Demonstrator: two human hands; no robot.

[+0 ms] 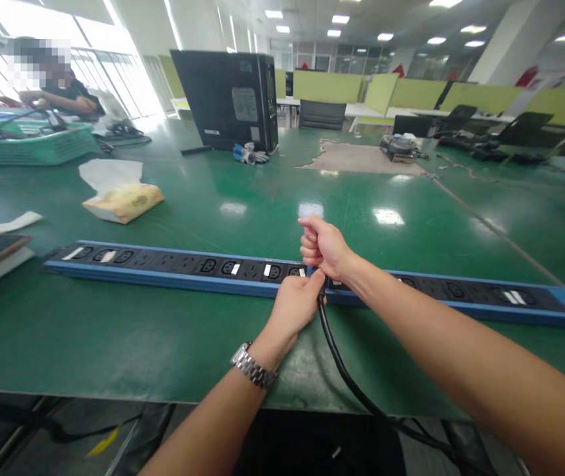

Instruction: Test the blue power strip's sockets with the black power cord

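Just right of the frame's center, left hand [298,299] grips the end of a black cable [335,354], thumb on top, right against the blue-edged power strip [253,271]. Right hand [326,250] is just above it, fingers curled into a fist, wrist over the cable end; nothing seen in the fist, inside not visible. Whether the cable end is seated in the strip: can't tell, hands block it.

Step, as I judge it: working the cable end at the strip's middle. Next move probably calls for a firm left grip, cable kept in line with the strip, right hand bracing or pressing close by.

Cable drops from the left hand to the lower right, over the table edge. Strip runs across the frame, left of center to right edge, sockets up, a few white labels on it. Green table [163,344] beneath. Tissue pack [124,201] beyond the strip, left side. Black computer case [225,99] upper center, gloves [250,154] by its base. Upper left: green basket [34,142], another person [77,102] behind it.
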